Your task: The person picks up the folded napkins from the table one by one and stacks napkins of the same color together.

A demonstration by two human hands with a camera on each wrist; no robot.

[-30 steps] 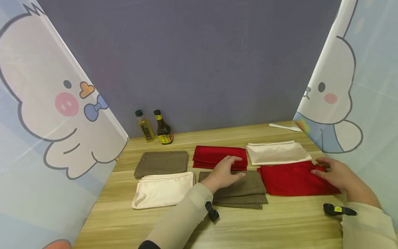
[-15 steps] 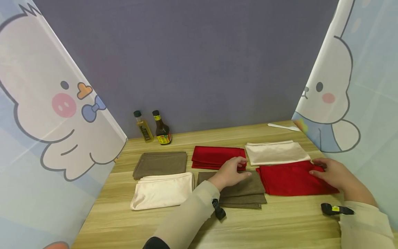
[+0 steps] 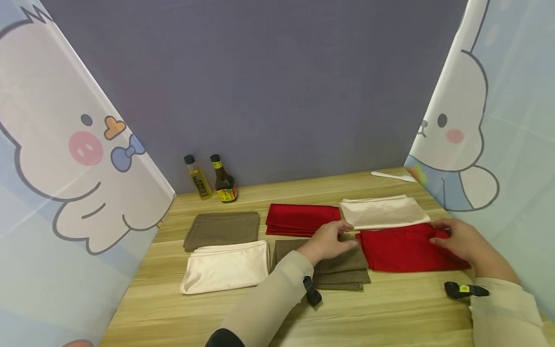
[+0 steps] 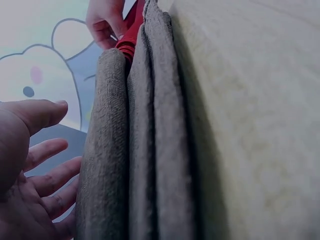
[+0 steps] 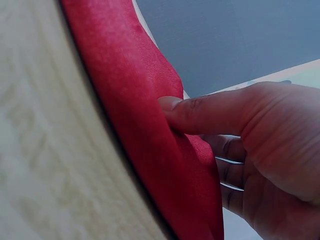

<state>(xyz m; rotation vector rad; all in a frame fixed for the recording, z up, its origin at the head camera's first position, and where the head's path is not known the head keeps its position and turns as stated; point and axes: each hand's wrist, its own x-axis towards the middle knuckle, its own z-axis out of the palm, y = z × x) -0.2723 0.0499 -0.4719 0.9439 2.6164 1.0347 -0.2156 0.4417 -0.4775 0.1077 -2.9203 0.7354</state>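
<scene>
The folded red napkin (image 3: pixel 403 251) at front right is pinched at its edge by the right hand (image 3: pixel 460 242) — not yet lifted off the desk (image 3: pixel 390 308); nothing is held by the left hand (image 3: pixel 328 243), its fingers spread over the brown napkin (image 3: pixel 341 266).

On my pale wood-grain desk (image 3: pixel 390 311), left to right, lie a folded taupe cloth (image 3: pixel 222 232), a folded dark-red cloth (image 3: pixel 301 217) and a folded cream satin cloth (image 3: pixel 383 213); in the row nearer me, a glossy cream rectangular cloth (image 3: pixel 226 269), a layered taupe fabric (image 3: pixel 342 266) and a bright-red cloth (image 3: pixel 407 251). Behind stand a green-capped bottle (image 3: pixel 199 180) and a dark brown bottle (image 3: pixel 224 182); far right, a slim white utensil (image 3: pixel 392 176).
</scene>
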